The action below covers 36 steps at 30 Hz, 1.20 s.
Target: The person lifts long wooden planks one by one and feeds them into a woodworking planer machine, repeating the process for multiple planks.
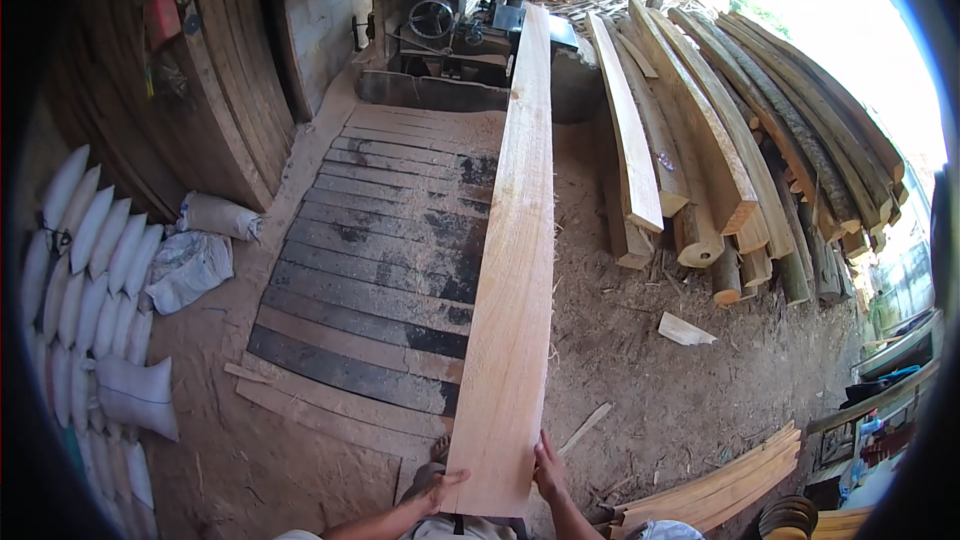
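Note:
A long, pale wooden plank (515, 270) stretches from close in front of my body away to the dark machine (430, 25) with handwheels at the far end. My left hand (438, 490) grips the plank's left edge near its near end, thumb along the top and the other fingers partly hidden beneath. On the opposite edge, a little farther up, my right hand (548, 470) holds the board from the side. The plank's far end reaches the machine's table, where the exact contact is too small to make out.
Slatted dark boards (370, 230) covered in sawdust lie left of the plank. Stacked timber beams (700, 130) fill the right side. Full white sacks (95, 270) are piled at the left. A wood scrap (686, 329) and several boards (720, 480) lie on the ground at right.

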Available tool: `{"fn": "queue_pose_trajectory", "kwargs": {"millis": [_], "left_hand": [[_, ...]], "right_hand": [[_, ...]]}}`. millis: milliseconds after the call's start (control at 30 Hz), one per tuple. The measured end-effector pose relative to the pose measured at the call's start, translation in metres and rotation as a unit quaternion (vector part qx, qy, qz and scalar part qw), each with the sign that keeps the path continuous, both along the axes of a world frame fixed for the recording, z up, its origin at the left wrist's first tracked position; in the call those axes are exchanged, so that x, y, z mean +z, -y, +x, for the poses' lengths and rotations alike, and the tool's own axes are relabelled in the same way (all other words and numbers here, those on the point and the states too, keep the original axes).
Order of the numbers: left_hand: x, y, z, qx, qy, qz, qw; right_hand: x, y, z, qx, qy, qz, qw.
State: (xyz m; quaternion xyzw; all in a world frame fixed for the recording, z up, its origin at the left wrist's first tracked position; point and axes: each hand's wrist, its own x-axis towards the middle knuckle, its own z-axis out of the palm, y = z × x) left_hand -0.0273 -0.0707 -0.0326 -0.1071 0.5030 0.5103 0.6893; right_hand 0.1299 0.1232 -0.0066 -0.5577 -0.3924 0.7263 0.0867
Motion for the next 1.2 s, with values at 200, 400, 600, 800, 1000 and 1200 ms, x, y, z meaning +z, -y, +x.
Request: {"fn": "queue_pose_trajectory", "kwargs": {"millis": [200,400,600,800,1000,1200], "left_hand": [[0.024,0.143,0.097,0.022,-0.100,0.020,0.995],[0.046,0.310,0.124,0.015,-0.157,-0.019,0.987],[0.077,0.433,0.199,-0.024,-0.309,-0.098,0.946],[0.024,0.486,0.270,-0.106,-0.287,-0.157,0.939],[0.020,0.476,0.257,-0.056,-0.334,-0.114,0.934],[0.000,0.443,0.217,-0.142,-0.349,-0.161,0.912]], "right_hand": [[-0.014,0.042,0.000,-0.013,-0.084,0.131,0.988],[-0.008,0.203,0.026,0.020,-0.192,0.182,0.964],[-0.004,0.332,0.088,-0.026,-0.218,0.164,0.962],[0.002,0.375,0.146,-0.005,-0.159,0.163,0.974],[-0.015,0.362,0.130,0.006,-0.186,0.159,0.969],[-0.069,0.310,0.100,0.028,-0.150,0.195,0.969]]}}
